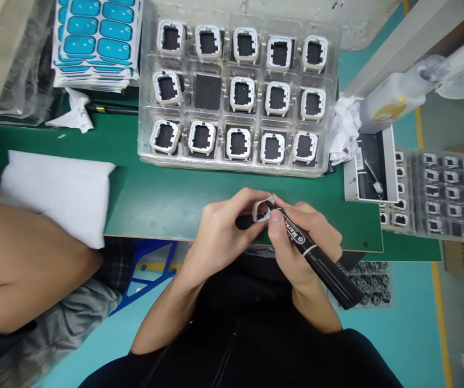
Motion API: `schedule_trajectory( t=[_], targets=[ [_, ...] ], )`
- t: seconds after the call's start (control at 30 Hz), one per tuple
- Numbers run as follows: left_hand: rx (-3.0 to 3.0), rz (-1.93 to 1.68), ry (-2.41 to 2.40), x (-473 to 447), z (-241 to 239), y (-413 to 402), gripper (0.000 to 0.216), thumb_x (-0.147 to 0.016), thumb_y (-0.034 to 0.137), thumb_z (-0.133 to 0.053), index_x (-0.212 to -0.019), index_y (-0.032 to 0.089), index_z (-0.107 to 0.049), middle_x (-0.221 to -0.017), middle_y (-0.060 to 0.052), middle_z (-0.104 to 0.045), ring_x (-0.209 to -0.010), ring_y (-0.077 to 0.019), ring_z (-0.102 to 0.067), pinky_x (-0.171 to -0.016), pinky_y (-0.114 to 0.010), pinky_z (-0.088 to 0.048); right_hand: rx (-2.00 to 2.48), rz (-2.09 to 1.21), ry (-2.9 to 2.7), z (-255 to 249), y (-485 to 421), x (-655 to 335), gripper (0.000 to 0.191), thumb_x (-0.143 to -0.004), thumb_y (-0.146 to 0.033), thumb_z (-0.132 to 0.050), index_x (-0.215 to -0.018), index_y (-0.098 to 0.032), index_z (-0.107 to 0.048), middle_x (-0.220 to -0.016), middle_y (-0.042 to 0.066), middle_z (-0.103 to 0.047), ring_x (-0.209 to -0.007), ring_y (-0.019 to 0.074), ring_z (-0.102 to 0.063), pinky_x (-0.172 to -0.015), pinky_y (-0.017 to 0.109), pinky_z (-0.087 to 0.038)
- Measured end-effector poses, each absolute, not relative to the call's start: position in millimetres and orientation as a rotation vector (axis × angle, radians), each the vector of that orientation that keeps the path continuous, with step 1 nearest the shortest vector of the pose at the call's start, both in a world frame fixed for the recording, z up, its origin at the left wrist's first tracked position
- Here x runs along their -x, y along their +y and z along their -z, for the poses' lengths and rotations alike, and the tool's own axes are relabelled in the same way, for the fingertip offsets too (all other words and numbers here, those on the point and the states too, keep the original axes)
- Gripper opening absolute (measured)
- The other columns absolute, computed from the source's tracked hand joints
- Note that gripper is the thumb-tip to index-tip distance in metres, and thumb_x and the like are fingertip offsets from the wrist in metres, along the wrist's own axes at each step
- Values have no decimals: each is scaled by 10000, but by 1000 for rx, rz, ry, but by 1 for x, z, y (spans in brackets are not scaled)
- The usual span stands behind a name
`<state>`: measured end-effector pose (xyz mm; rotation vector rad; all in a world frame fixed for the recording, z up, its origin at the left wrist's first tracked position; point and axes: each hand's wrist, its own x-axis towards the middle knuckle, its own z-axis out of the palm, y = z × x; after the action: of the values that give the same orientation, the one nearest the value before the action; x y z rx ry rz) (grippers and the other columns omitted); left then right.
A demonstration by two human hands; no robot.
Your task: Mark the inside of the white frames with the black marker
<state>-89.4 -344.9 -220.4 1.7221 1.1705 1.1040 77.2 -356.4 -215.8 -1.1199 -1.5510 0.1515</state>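
Near the bench's front edge, my left hand [227, 223] pinches a small white watch-case-like frame [259, 211] between thumb and fingers. My right hand [304, 237] grips a black marker [316, 258] slantwise, its tip at the frame's right side. Fingers partly cover the frame, so I cannot tell if the tip touches it. Beyond my hands lies a clear plastic tray [232, 168] with similar white frames [239, 144] sitting in its compartments. One compartment in the middle row shows only a dark pad [208, 92].
Stacked blue-printed sheets [98, 32] and a white cloth [54, 188] lie to the left, beside another person's bare limb [29, 264]. On the right are crumpled tissue [344, 129], a bottle [393, 99], a small open box [371, 195] and more filled trays [450, 231].
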Motion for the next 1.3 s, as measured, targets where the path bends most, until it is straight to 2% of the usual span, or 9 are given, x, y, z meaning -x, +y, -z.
schedule_trajectory(
  t=[0.17, 0.3, 0.53, 0.73, 0.83, 0.97, 1.13, 1.3],
  targets=[
    [-1734, -1081, 1196, 90, 220, -344, 280, -1022, 242, -887, -1293, 274, -820, -1081, -13, -905, -917, -196, -878, -868, -278, -722, 1126, -212, -1580, 213, -358, -79, 177, -1012, -107, -821, -1043, -261, -741, -894, 6, -843, -827, 231, -890, -716, 359, -781],
    [-1741, -1075, 1190, 90, 219, -344, 259, -1036, 256, -876, -1289, 263, -820, -1102, -28, -911, -934, -203, -886, -861, -277, -725, 1154, -186, -1561, 214, -360, -80, 145, -1030, -155, -826, -1077, -271, -753, -960, 24, -876, -791, 221, -873, -651, 349, -754],
    [-1722, -1072, 1197, 90, 218, -345, 262, -1028, 235, -882, -1282, 267, -827, -1120, -25, -910, -954, -207, -890, -882, -279, -728, 1108, -232, -1550, 215, -358, -79, 176, -1006, -108, -835, -1048, -254, -745, -885, 3, -841, -813, 226, -882, -687, 340, -746],
    [-1724, -1076, 1186, 90, 219, -345, 276, -1026, 226, -882, -1293, 271, -830, -1103, -20, -908, -926, -197, -882, -864, -273, -722, 1124, -210, -1535, 216, -358, -79, 175, -1015, -124, -823, -1048, -273, -738, -854, -15, -824, -802, 230, -881, -657, 332, -744],
    [-1703, -1068, 1182, 90, 220, -345, 305, -1012, 214, -892, -1305, 277, -835, -1081, -18, -903, -914, -198, -876, -867, -284, -727, 1094, -294, -1531, 218, -358, -83, 178, -1011, -127, -826, -1029, -278, -733, -840, -33, -800, -800, 228, -874, -753, 379, -796],
    [-1651, -1076, 1155, 91, 221, -344, 370, -972, 167, -914, -1317, 278, -838, -1103, -15, -905, -936, -197, -885, -870, -271, -729, 1006, -353, -1482, 220, -358, -85, 178, -1011, -116, -817, -1052, -272, -742, -785, -66, -732, -668, 181, -770, -904, 496, -838],
    [-1593, -1063, 1122, 93, 220, -343, 369, -964, 199, -935, -1313, 264, -834, -1102, -34, -906, -976, -225, -901, -902, -302, -757, 1009, -298, -1451, 223, -358, -83, 168, -1002, -140, -839, -1071, -267, -756, -777, -62, -705, -688, 189, -778, -847, 477, -842],
    [-1606, -1079, 1121, 93, 221, -343, 365, -973, 195, -936, -1315, 278, -840, -1121, -26, -904, -991, -216, -896, -917, -298, -752, 1008, -279, -1488, 223, -358, -82, 194, -991, -105, -835, -1091, -255, -764, -821, -45, -743, -727, 192, -810, -882, 462, -838]
  ],
)
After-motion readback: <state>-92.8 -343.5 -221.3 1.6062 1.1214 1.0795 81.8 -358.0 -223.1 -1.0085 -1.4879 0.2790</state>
